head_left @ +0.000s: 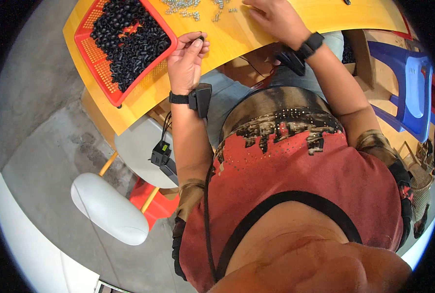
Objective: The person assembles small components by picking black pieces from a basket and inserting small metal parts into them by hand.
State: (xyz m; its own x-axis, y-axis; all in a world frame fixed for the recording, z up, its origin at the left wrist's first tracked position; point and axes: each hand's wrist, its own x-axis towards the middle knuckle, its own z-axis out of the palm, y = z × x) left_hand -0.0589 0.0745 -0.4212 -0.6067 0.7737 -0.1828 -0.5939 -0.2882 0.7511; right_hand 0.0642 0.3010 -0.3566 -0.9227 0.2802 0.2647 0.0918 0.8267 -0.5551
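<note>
My left hand [187, 61] is beside the right rim of a red plastic basket [151, 63]. Its thumb and fingers pinch a small black plastic piece [201, 38], mostly hidden by the fingertips. Heaped inside the basket are many small black plastic parts [122, 46]. My right hand [276, 22] reaches over the yellow table [229, 39] at the top edge of the view, thumb and forefinger apart, with nothing visible between them. Left of it lie small silver metal pieces [183, 7] that look like coil springs, some loose ones [217, 14] nearest its fingers.
The table's front edge curves just ahead of my lap. To the left stands a chair with a grey-white seat [144, 149] and backrest [110, 207]. A blue plastic stool [415, 88] is at the right. Under the table is a cardboard box [363, 56].
</note>
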